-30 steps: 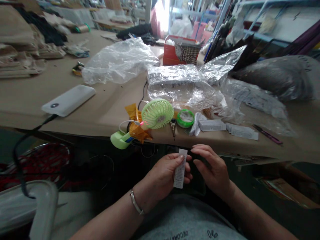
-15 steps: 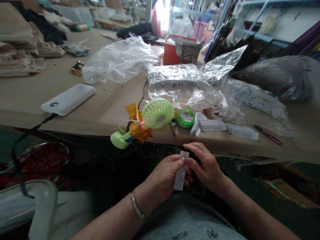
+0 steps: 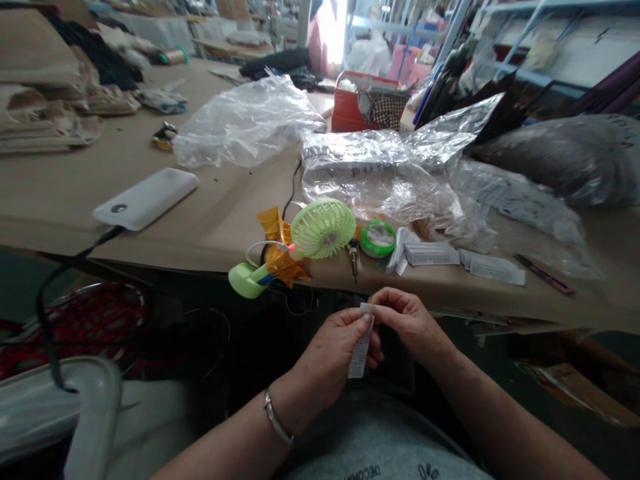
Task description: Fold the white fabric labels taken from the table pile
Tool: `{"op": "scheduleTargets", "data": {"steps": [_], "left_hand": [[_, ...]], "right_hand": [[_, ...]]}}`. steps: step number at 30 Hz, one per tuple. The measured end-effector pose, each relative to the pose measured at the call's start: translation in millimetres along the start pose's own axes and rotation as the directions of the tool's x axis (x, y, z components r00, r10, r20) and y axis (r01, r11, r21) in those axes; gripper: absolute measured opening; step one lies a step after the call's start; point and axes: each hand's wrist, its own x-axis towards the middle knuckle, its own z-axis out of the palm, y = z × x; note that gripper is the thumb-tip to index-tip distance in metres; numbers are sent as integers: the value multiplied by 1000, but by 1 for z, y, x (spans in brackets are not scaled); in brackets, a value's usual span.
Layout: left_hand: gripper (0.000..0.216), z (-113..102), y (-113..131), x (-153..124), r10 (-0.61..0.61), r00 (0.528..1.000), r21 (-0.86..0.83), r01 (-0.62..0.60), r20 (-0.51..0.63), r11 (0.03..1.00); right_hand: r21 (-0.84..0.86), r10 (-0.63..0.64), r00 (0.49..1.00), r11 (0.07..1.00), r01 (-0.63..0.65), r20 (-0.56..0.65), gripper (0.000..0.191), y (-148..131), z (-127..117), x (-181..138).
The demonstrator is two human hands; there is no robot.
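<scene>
A narrow white printed label (image 3: 358, 357) hangs between my hands, below the front edge of the table. My left hand (image 3: 335, 347) grips it, the thumb lying across its upper part. At the label's top end, my right hand (image 3: 407, 323) pinches the corner between thumb and fingertips. Whether it is one label or a thin stack I cannot tell. On the table just beyond lie a stack of printed labels (image 3: 431, 253) and a second stack of labels (image 3: 495, 268). Beside them sits a green round container (image 3: 378, 239) with whitish contents.
A green fan (image 3: 324, 229) is fixed at the table edge with orange tape (image 3: 286, 261). Near it lies a small metal tool (image 3: 353, 257). Purple-handled snips (image 3: 545, 275) rest at right. Clear plastic bags (image 3: 370, 167) spread behind. A white power bank (image 3: 147, 199) lies left with a cable.
My right hand's fingers have closed from a spread pose into a pinch on the label's top end. The left hand keeps its grip. The whole view has shifted slightly.
</scene>
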Motion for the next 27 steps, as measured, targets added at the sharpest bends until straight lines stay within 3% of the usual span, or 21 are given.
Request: {"op": "scheduleTargets", "data": {"steps": [4, 8, 12, 17, 21, 27], "left_hand": [[23, -1, 1, 1, 25, 1000, 39, -24, -14, 999], [22, -5, 3, 5, 153, 985, 162, -140, -75, 977], [15, -12, 5, 13, 355, 922, 351, -284, -157, 892], [13, -18, 11, 19, 515, 841, 520, -371, -164, 770], [15, -19, 17, 20, 586, 795, 582, -404, -158, 706], [15, -18, 19, 21, 612, 777, 565, -442, -145, 696]], "right_hand": [[103, 29, 999, 994, -33, 39, 20, 1, 5, 3], [56, -4, 999, 998, 6, -39, 21, -2, 6, 9], [-38, -68, 994, 997, 65, -84, 19, -6, 7, 17], [-161, -124, 984, 982, 103, -129, 18, -7, 10, 24], [-181, -141, 982, 976, 116, -128, 18, -5, 11, 27], [-266, -210, 967, 949, 167, -142, 16, -6, 12, 27]]}}
